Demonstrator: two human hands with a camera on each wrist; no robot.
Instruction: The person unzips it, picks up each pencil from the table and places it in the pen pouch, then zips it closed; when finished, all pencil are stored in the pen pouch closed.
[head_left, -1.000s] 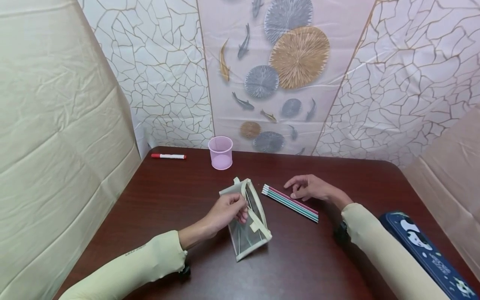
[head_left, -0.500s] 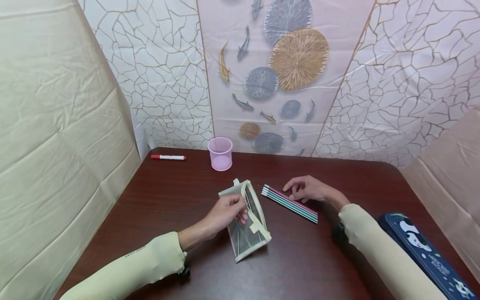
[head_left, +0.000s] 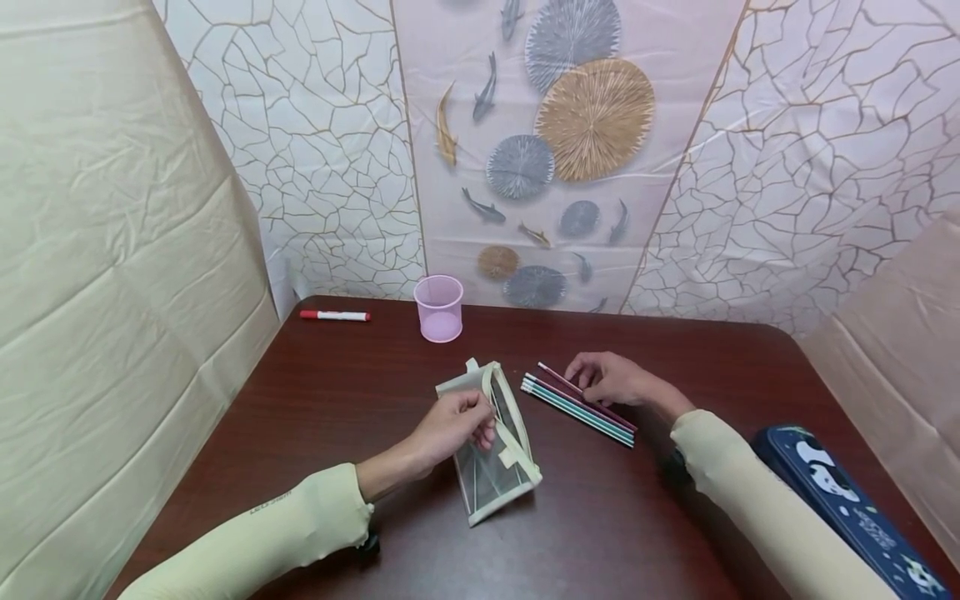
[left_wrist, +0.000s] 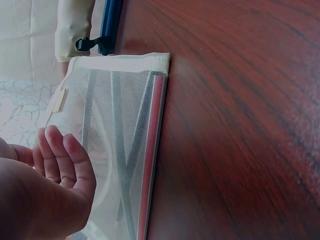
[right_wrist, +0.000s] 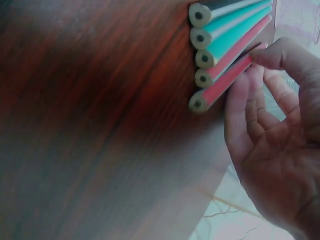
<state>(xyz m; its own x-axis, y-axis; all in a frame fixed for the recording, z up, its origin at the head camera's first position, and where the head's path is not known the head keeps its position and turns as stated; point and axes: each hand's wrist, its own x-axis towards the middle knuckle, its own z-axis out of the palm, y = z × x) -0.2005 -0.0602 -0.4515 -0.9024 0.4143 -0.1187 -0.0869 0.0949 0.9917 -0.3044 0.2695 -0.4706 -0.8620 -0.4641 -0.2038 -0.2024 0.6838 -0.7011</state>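
Note:
My left hand [head_left: 453, 425] pinches the edge of a cream mesh pencil pouch [head_left: 486, 479], and its zip opening gapes on the right side. Through the mesh, the left wrist view shows a red pencil [left_wrist: 152, 140] and several darker pencils inside. To the right, my right hand [head_left: 617, 379] pinches a red pencil [right_wrist: 222, 86] between thumb and fingers. Its white-tipped far end is raised off the others. Several more pencils [head_left: 573, 408], green, red and dark, lie side by side just below it, their unsharpened ends showing in the right wrist view.
A pink mesh pen cup [head_left: 440, 315] stands at the back of the brown table [head_left: 600, 517]. A red-capped marker [head_left: 337, 316] lies at the back left. On the right, a navy panda pencil case [head_left: 832, 487] lies beside my right sleeve.
My right hand has closed its fingers on the red pencil and tilted its far end up, apart from the row. The left hand and the pouch stay put.

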